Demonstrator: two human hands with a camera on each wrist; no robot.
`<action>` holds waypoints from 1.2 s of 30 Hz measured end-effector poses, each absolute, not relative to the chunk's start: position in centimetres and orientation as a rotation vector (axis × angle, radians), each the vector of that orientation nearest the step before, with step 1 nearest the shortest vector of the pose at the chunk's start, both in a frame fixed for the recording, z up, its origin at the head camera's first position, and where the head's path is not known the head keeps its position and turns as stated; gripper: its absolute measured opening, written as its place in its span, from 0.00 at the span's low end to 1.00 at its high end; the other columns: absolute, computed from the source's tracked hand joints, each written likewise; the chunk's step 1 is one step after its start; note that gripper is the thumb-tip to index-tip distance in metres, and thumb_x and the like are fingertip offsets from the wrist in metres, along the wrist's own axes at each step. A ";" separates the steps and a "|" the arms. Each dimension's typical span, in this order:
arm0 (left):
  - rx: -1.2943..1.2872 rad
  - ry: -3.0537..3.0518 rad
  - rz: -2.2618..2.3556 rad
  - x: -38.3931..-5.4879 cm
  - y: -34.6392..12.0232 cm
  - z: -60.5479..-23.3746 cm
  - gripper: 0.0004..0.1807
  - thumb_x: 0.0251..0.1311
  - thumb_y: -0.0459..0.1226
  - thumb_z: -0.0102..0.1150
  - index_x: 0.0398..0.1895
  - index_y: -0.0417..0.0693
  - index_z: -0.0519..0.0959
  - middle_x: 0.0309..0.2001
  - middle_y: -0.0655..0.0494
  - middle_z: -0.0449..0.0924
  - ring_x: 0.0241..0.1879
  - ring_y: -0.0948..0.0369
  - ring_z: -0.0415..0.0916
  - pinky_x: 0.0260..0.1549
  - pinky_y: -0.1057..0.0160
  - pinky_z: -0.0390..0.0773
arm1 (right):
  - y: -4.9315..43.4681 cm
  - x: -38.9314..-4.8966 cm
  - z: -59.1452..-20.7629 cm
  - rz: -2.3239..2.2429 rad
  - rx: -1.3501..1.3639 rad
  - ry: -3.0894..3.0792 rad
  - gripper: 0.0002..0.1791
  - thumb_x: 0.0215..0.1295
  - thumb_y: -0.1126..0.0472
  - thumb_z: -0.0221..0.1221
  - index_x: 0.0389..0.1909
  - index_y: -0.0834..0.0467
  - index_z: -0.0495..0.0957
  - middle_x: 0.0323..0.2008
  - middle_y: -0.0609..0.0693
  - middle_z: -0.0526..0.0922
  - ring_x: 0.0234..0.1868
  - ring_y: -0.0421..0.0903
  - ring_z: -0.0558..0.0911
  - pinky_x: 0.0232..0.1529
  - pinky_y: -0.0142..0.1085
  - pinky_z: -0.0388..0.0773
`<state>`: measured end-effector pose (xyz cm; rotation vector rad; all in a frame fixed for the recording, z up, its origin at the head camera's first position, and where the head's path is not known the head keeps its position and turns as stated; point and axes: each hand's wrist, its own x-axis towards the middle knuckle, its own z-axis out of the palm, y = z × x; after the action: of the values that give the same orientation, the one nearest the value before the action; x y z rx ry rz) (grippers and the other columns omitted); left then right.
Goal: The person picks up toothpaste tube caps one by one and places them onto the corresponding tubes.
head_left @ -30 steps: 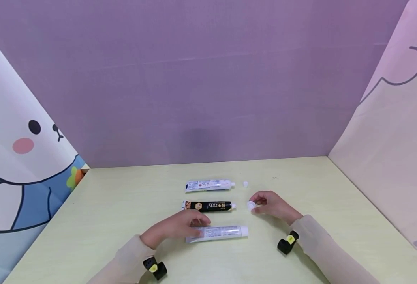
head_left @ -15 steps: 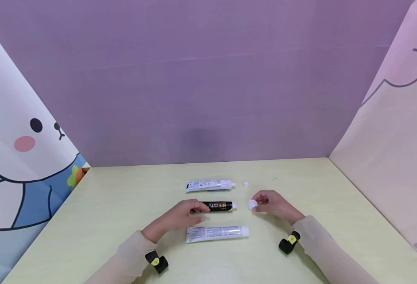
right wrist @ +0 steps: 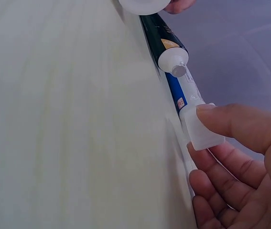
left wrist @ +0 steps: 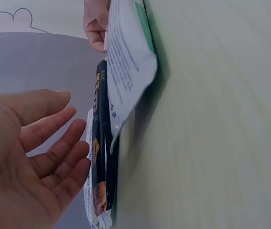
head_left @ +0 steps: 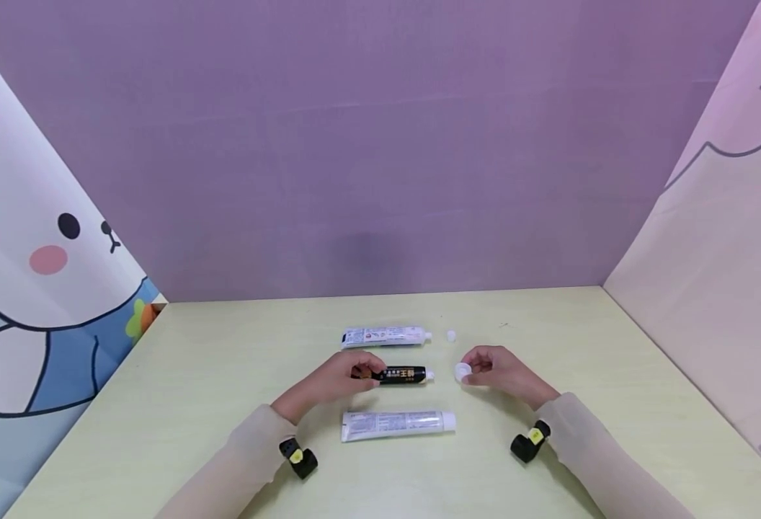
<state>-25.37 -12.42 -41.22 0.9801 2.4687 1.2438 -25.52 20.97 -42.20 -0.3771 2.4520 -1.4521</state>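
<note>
My right hand (head_left: 500, 375) pinches a white screw cap (head_left: 462, 371) between thumb and fingers. In the right wrist view the cap (right wrist: 203, 129) overlaps the uncapped far tube behind it. My left hand (head_left: 335, 378) is at the crimped end of a black toothpaste tube (head_left: 406, 375), partly covering it. The left wrist view shows that hand's fingers (left wrist: 61, 152) loosely bent beside the black tube (left wrist: 98, 143), with nothing held. The black tube's bare nozzle (right wrist: 178, 69) points toward the right hand.
A white toothpaste tube (head_left: 398, 425) with its cap on lies nearest the front. Farther back lie another white tube (head_left: 385, 336), nozzle uncovered, and a small white cap (head_left: 451, 336). A purple panel (head_left: 367, 158) stands behind the pale table (head_left: 225, 346).
My left hand has moved from the front white tube back to the black tube. The right hand keeps the cap in nearly the same place.
</note>
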 end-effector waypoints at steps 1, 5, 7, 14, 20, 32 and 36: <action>0.973 2.471 1.248 -25.6 -12.4 -41.3 0.14 0.60 0.32 0.59 0.49 0.39 0.78 0.43 0.50 0.80 0.40 0.62 0.74 0.41 0.65 0.74 | 21.0 -25.5 -42.2 -1.458 -0.381 2.448 0.13 0.54 0.67 0.65 0.41 0.64 0.77 0.36 0.52 0.79 0.37 0.46 0.74 0.39 0.34 0.72; 0.936 2.490 1.251 -26.2 -12.1 -41.5 0.15 0.58 0.33 0.61 0.49 0.40 0.79 0.43 0.52 0.79 0.40 0.61 0.73 0.41 0.63 0.74 | 20.8 -25.2 -41.6 -1.449 -0.399 2.453 0.12 0.55 0.69 0.64 0.41 0.66 0.76 0.36 0.53 0.79 0.37 0.47 0.74 0.38 0.34 0.72; 0.930 2.508 1.227 -26.4 -11.9 -41.5 0.15 0.58 0.33 0.61 0.49 0.40 0.79 0.43 0.53 0.79 0.40 0.60 0.74 0.41 0.62 0.74 | 20.7 -25.2 -41.6 -1.449 -0.404 2.451 0.12 0.55 0.69 0.64 0.41 0.66 0.76 0.36 0.53 0.79 0.37 0.47 0.74 0.39 0.34 0.72; 0.930 2.552 1.147 -26.8 -11.4 -41.2 0.17 0.55 0.34 0.64 0.50 0.42 0.79 0.44 0.54 0.78 0.40 0.61 0.74 0.41 0.62 0.73 | 21.1 -25.6 -42.2 -1.450 -0.395 2.450 0.12 0.54 0.66 0.66 0.39 0.63 0.77 0.36 0.53 0.79 0.37 0.46 0.75 0.40 0.34 0.73; 0.908 2.510 1.177 -27.1 -11.2 -41.3 0.18 0.55 0.33 0.64 0.50 0.40 0.78 0.44 0.52 0.78 0.43 0.59 0.74 0.43 0.61 0.73 | 21.0 -25.4 -42.2 -1.446 -0.410 2.443 0.12 0.54 0.66 0.65 0.40 0.63 0.77 0.36 0.53 0.79 0.37 0.46 0.74 0.40 0.34 0.72; 0.843 2.550 1.094 -27.5 -10.8 -41.9 0.21 0.47 0.28 0.68 0.48 0.43 0.79 0.43 0.54 0.79 0.44 0.59 0.74 0.47 0.60 0.73 | 21.0 -25.3 -42.3 -1.461 -0.460 2.434 0.12 0.56 0.65 0.64 0.40 0.63 0.77 0.36 0.53 0.79 0.37 0.46 0.74 0.40 0.33 0.73; 0.850 2.572 1.041 -27.7 -10.7 -42.0 0.22 0.44 0.26 0.69 0.47 0.46 0.80 0.43 0.54 0.81 0.45 0.59 0.75 0.49 0.58 0.72 | 21.0 -25.3 -42.3 -1.459 -0.483 2.440 0.12 0.56 0.66 0.64 0.40 0.64 0.77 0.36 0.53 0.78 0.37 0.46 0.74 0.40 0.33 0.73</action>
<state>-27.68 -10.68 -42.05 0.8504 2.5725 1.0415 -25.35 21.00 -42.31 -0.4828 2.4400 -1.4586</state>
